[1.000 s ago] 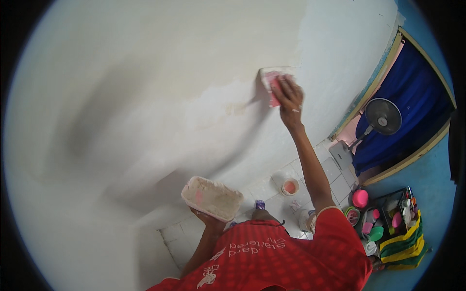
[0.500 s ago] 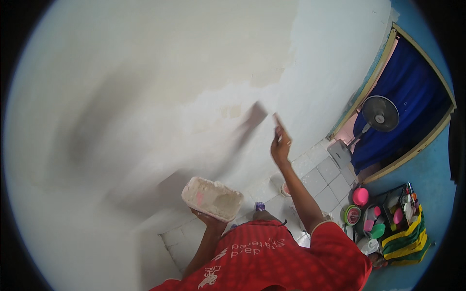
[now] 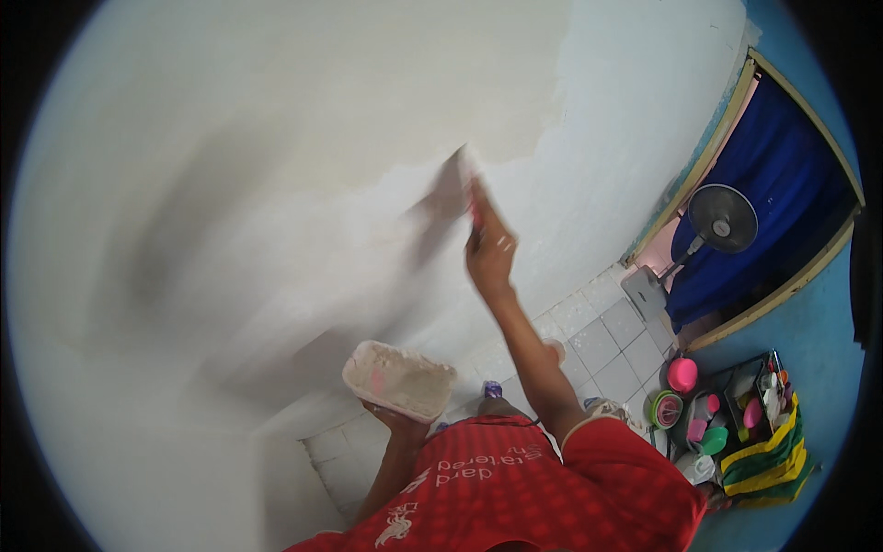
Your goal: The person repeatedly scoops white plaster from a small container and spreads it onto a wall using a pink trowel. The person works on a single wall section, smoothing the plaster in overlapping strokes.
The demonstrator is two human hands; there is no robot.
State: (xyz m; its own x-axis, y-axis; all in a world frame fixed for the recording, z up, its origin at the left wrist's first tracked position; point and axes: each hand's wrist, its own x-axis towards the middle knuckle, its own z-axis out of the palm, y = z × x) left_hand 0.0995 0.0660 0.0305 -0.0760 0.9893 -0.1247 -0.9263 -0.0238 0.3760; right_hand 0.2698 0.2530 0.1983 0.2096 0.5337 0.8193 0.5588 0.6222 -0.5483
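Note:
My right hand (image 3: 492, 253) is raised in front of the wall, its fingers closed round the reddish handle of a putty knife (image 3: 468, 170). The knife's pale blade, blurred, meets the wall (image 3: 386, 83) at the lower border of a large beige patch, where white coating begins. Low at my left, my left hand (image 3: 394, 419) supports a whitish, caked plastic tub (image 3: 353, 366) from beneath. Pale putty-like paste lies inside it, with a pinkish spot. Most of the left fingers are hidden under the tub.
A grey fan (image 3: 722, 219) stands before a blue curtain (image 3: 782, 175) in a doorway at the right. Below it, pink and green bowls (image 3: 682, 374), a dark dish rack (image 3: 740, 386) and a yellow-green striped bag (image 3: 763, 469) sit on the tiled floor (image 3: 602, 345).
My right hand has moved left and slightly up with the putty knife, from beside the wall's white area to the beige border. The left hand and tub are nearly where they were.

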